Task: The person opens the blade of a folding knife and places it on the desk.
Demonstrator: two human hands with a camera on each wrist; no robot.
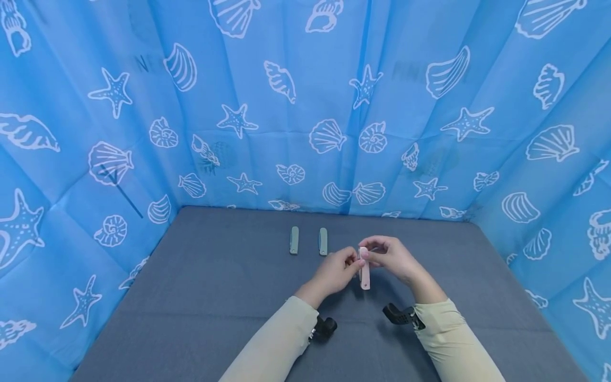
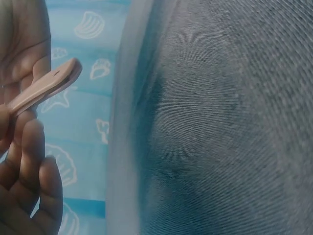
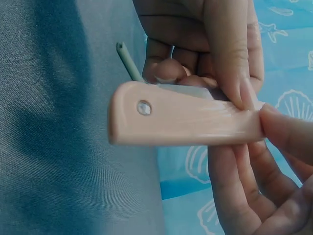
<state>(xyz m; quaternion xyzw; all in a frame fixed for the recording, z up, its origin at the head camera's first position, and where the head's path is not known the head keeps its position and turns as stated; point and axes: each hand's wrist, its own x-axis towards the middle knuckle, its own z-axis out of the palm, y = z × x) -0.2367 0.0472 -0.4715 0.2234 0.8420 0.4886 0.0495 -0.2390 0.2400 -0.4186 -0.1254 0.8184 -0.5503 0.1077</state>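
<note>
Both hands meet at a pink folding knife (image 1: 365,276), held upright above the table with its riveted end down. The left hand (image 1: 336,271) pinches the knife's side near the upper part. At the top end, the right hand (image 1: 392,259) pinches the handle between thumb and fingers. A close look in the right wrist view shows the pink handle (image 3: 186,117), with a strip of pale blade (image 3: 188,90) along its edge beside the left thumb (image 3: 239,90). The left wrist view shows the handle (image 2: 46,85) jutting out from the fingers.
Two green folding knives, one on the left (image 1: 294,241) and one on the right (image 1: 323,241), lie side by side beyond the hands. They rest on a grey cloth-covered table (image 1: 200,286). A blue shell-print curtain (image 1: 296,106) encloses the back and sides.
</note>
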